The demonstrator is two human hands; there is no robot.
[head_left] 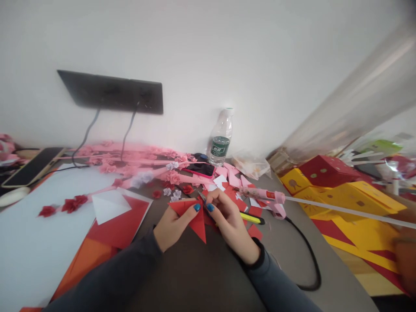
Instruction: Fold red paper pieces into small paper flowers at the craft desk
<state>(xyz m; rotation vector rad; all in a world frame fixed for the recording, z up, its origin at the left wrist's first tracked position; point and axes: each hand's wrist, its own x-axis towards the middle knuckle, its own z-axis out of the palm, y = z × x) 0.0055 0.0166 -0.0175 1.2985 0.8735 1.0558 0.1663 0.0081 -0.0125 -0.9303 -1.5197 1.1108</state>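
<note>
Folded red paper (196, 223) is pinched between the thumb and fingers of my left hand (177, 225), with one pointed corner hanging down. My right hand (229, 221) is closed against the paper's right side. A slim grey tool (202, 196), seemingly metal, sticks out from its fingers; most of it is hidden, so I cannot tell its kind. Beside my right hand lies a yellow-and-black utility knife (251, 217). Red paper scraps (255, 232) are scattered around it.
A pink glue gun (271, 199) with a black cord lies to the right. Behind are a water bottle (221, 138), a phone (200, 169) and pink paper-flower branches (146, 167). Red sheets (121, 223) lie left; yellow and red boxes (351, 195) stand right, near another person's hand (406, 251).
</note>
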